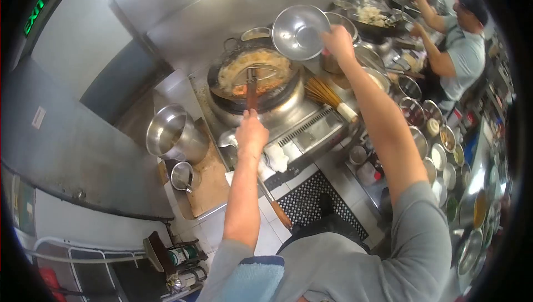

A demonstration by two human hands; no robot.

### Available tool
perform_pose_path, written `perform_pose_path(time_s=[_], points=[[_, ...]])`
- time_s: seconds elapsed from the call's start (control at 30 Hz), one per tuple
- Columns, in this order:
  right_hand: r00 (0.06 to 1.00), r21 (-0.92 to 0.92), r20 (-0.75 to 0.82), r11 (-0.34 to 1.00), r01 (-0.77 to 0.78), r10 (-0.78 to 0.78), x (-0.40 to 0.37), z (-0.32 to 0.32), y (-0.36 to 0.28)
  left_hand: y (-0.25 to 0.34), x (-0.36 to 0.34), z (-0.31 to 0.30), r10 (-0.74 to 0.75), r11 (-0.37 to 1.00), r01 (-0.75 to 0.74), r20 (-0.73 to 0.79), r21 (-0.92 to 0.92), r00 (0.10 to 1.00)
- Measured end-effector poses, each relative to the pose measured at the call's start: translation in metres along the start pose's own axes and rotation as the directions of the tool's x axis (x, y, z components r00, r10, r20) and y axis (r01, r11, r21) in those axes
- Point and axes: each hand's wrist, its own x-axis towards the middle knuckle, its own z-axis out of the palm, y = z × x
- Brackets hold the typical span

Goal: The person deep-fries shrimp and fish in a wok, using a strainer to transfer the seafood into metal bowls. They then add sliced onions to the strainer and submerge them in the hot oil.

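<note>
My left hand [252, 135] is closed around the brown handle [251, 95] of a skimmer, whose wide round head reaches into a large wok [222, 99]. Foamy, bubbling liquid fills the wok, with orange-red food [261, 86] near the skimmer's head. Held up in my right hand [338, 44] by its rim is a shiny metal bowl [300, 31], tilted so its inside shows. The bowl is above and to the right of the wok, apart from it. A ladle [227, 139] with a long wooden-ended handle lies below my left hand.
A bamboo brush [325, 92] lies right of the wok. A tall steel pot [175, 135] and smaller pot [183, 176] stand left. Several ingredient containers [438, 156] line the right side. Another person [463, 60] works at a second wok [377, 24].
</note>
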Motion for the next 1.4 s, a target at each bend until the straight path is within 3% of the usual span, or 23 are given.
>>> perform_pose_path(time_s=[0.17, 0.23, 0.27, 0.33, 0.37, 0.47, 0.5, 0.53, 0.57, 0.6, 0.63, 0.7, 0.9, 1.0, 1.07, 1.1, 1.13, 1.17, 1.2, 1.23, 1.27, 1.3, 1.4], points=[[0.909, 0.499, 0.063, 0.776, -0.387, 0.413, -0.124, -0.087, 0.1, 0.0, 0.001, 0.022, 0.056, 0.998, -0.053, -0.063, 0.044, 0.996], [0.885, 0.605, 0.094, 0.68, -0.414, 0.455, -0.2, -0.135, 0.129, 0.005, 0.008, 0.024, 0.031, 0.999, -0.029, -0.043, 0.042, 0.999], [0.851, 0.494, 0.042, 0.729, -0.473, 0.524, -0.242, -0.163, 0.137, 0.007, 0.01, 0.021, 0.003, 0.999, -0.002, -0.019, 0.041, 1.0], [0.822, 0.547, 0.002, 0.687, -0.478, 0.57, -0.324, -0.221, 0.167, 0.012, -0.01, 0.009, 0.045, 0.998, -0.044, -0.02, 0.053, 0.999], [0.783, 0.511, -0.046, 0.688, -0.515, 0.621, -0.369, -0.252, 0.182, -0.013, 0.005, 0.037, 0.155, 0.985, -0.143, -0.132, 0.097, 0.979], [0.608, 0.482, -0.297, 0.665, -0.571, 0.737, -0.497, -0.339, 0.188, -0.026, 0.015, 0.048, 0.218, 0.972, -0.212, -0.057, 0.1, 0.974], [0.524, 0.495, -0.398, 0.657, -0.569, 0.753, -0.529, -0.359, 0.177, -0.06, 0.048, 0.071, 0.385, 0.917, -0.365, -0.12, 0.162, 0.915], [0.383, 0.531, -0.517, 0.638, -0.558, 0.765, -0.558, -0.375, 0.172, -0.039, 0.034, 0.056, 0.293, 0.956, -0.29, -0.082, 0.038, 0.953], [0.353, 0.517, -0.623, 0.706, -0.483, 0.698, -0.578, -0.384, 0.164, -0.016, 0.022, 0.042, 0.31, 0.937, -0.301, -0.025, 0.176, 0.95], [0.231, 0.528, -0.709, 0.718, -0.452, 0.667, -0.598, -0.388, 0.175, -0.039, 0.048, 0.058, 0.334, 0.94, -0.325, -0.089, 0.102, 0.938], [0.106, 0.611, -0.705, 0.676, -0.412, 0.702, -0.596, -0.391, 0.156, -0.048, 0.066, 0.069, 0.366, 0.921, -0.351, -0.068, 0.166, 0.928], [0.085, 0.745, -0.663, 0.667, -0.03, 0.744, -0.612, -0.393, 0.186, -0.035, 0.058, 0.076, 0.231, 0.953, -0.224, -0.011, 0.205, 0.973], [-0.304, 0.633, -0.574, 0.647, 0.425, 0.761, -0.636, -0.398, 0.218, 0.005, -0.028, 0.075, 0.337, 0.939, -0.338, 0.027, 0.061, 0.941], [-0.284, 0.626, -0.681, 0.738, 0.253, 0.675, -0.643, -0.376, 0.206, 0.014, -0.039, 0.085, 0.331, 0.943, -0.332, 0.043, 0.024, 0.943], [0.166, 0.714, -0.679, 0.696, -0.076, 0.715, -0.624, -0.341, 0.189, 0.019, -0.042, 0.09, 0.336, 0.941, -0.337, 0.054, 0.012, 0.94], [0.348, 0.705, -0.656, 0.708, -0.032, 0.669, -0.603, -0.317, 0.174, 0.022, -0.041, 0.091, 0.34, 0.94, -0.342, 0.06, 0.012, 0.938], [0.589, 0.819, -0.419, 0.568, -0.084, 0.691, -0.585, -0.286, 0.183, 0.022, -0.041, 0.091, 0.342, 0.939, -0.343, 0.061, 0.008, 0.938], [0.763, 0.71, -0.119, 0.592, -0.382, 0.635, -0.562, -0.264, 0.171, 0.02, -0.039, 0.091, 0.344, 0.938, -0.345, 0.063, 0.01, 0.937], [0.846, 0.49, 0.152, 0.704, -0.514, 0.512, -0.542, -0.239, 0.174, 0.015, -0.034, 0.091, 0.343, 0.938, -0.345, 0.063, 0.018, 0.937], [0.823, 0.108, 0.388, 0.867, -0.487, 0.414, -0.518, -0.223, 0.166, 0.009, -0.032, 0.089, 0.337, 0.941, -0.339, 0.057, 0.022, 0.94], [0.741, -0.183, 0.57, 0.934, -0.308, 0.356, -0.499, -0.178, 0.188, 0.003, -0.024, 0.086, 0.335, 0.941, -0.337, 0.051, 0.031, 0.941], [0.612, -0.314, 0.698, 0.927, -0.203, 0.371, -0.479, -0.154, 0.18, -0.004, -0.017, 0.083, 0.335, 0.94, -0.337, 0.045, 0.049, 0.941], [0.558, -0.258, 0.773, 0.953, -0.159, 0.302, -0.449, -0.059, 0.18, -0.026, 0.005, 0.086, 0.358, 0.915, -0.353, 0.013, 0.194, 0.934]])
